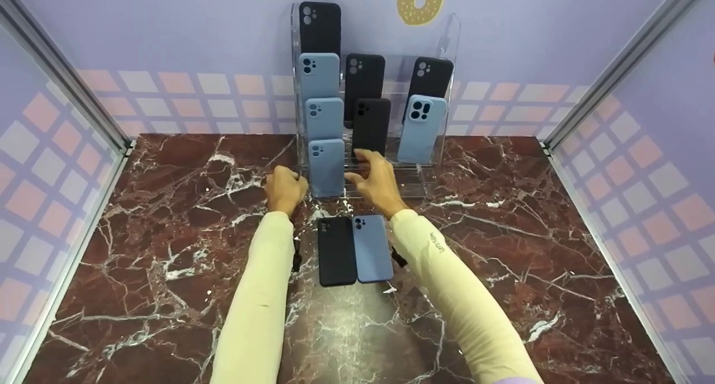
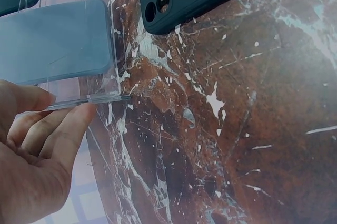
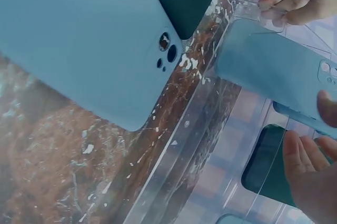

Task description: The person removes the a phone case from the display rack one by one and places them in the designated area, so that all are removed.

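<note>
Item: clear tiered stand (image 2: 108, 98), at the back of the marble-patterned tabletop (image 1: 167, 250). My left hand (image 1: 285, 189) pinches its lower side edge between thumb and fingers.

Item: my right hand (image 1: 379, 183), thumb and fingers parted, grip moderately wide, no case held between them. It is at the front of the stand, thumb just beside the front blue case (image 1: 327, 169), fingertips near the lower middle black case (image 1: 373, 121); contact with either I cannot tell.

Contents of stand, eight phone cases. Left column, four: top black case (image 1: 321, 26), upper blue case (image 1: 320, 74), middle blue case (image 1: 325, 118), front blue case. Middle column, two: upper middle black case (image 1: 364, 82), lower middle black case. Right column, two: right black case (image 1: 433, 76), right blue case (image 1: 423, 129).

Off the stand, two: loose black case (image 1: 337, 252) and loose blue case (image 1: 372, 250), flat, side by side before it.

Progress, by my judgement: arrangement largely made, eight cases placed; the loose pair remains unplaced.
</note>
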### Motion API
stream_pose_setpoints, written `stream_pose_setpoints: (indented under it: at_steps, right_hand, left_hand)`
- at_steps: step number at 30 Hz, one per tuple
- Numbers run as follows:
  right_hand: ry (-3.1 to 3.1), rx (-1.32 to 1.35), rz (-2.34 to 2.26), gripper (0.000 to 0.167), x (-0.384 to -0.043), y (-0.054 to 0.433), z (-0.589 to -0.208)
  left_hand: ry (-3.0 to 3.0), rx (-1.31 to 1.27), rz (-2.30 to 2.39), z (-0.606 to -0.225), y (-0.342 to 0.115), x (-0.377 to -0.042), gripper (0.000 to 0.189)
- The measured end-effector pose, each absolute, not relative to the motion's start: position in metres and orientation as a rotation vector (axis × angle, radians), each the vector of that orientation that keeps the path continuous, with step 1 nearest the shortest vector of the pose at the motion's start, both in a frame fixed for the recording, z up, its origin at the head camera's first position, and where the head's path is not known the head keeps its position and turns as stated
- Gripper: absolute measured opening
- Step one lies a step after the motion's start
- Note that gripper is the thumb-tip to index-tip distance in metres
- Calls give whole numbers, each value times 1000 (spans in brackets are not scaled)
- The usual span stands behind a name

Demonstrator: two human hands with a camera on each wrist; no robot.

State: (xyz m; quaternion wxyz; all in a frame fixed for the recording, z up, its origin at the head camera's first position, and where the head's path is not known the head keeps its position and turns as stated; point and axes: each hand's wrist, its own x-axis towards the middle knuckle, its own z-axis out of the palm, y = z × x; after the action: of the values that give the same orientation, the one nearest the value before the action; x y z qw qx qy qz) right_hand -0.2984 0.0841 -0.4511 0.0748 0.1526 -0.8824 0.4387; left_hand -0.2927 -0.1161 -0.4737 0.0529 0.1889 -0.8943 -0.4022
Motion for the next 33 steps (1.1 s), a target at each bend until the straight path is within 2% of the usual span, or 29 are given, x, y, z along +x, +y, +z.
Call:
stream_pose_setpoints:
  at_steps: [6,12,20,29,33]
  right_hand:
    - [-2690,576,1258,68,-306,74,-447]
    - [-2756,683,1185,70,-312,67,-443]
    - [-2647,691,1199,51,-315,59,-448]
    - [-2343,470,1528,31,-316,52,-455]
    - [-2301,392,1529,25,-316,50,-455]
  left_hand:
    - [-2730,560,-1198,-473,-118,-293,26]
    - [-2725,563,-1189,-474,-118,-293,25]
    - [-2708,547,-1192,-475,-116,-293,20]
    - [-2716,558,-1210,-475,-117,-294,21]
    - [-2717,565,-1214,-475,-117,-293,22]
